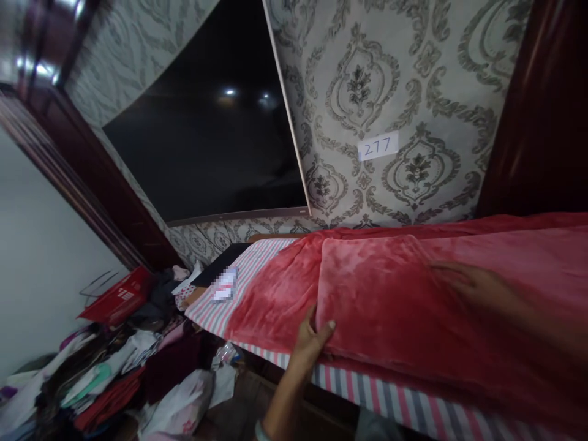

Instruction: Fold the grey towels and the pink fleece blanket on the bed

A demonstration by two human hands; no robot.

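Lying on the striped cover (376, 395), the red blanket (372, 288) occupies the sector from 3 to 7 o'clock of the view. The left hand (309, 343), near 6 o'clock, is partly open, thumb and index finger straddling the upper layer's edge; whether it pinches the cloth cannot be told. The right hand (480, 288), at 4 o'clock, rests on the blanket, fingers loosely extended, with no visible grip. Risk: unequal pull between the hands could skew the upper layer or bunch the one beneath; excess pull toward 6 o'clock could drag the blanket over the cover's near edge. The long axis runs roughly 9-to-3 o'clock; the upper layer's edge faces 9 o'clock.
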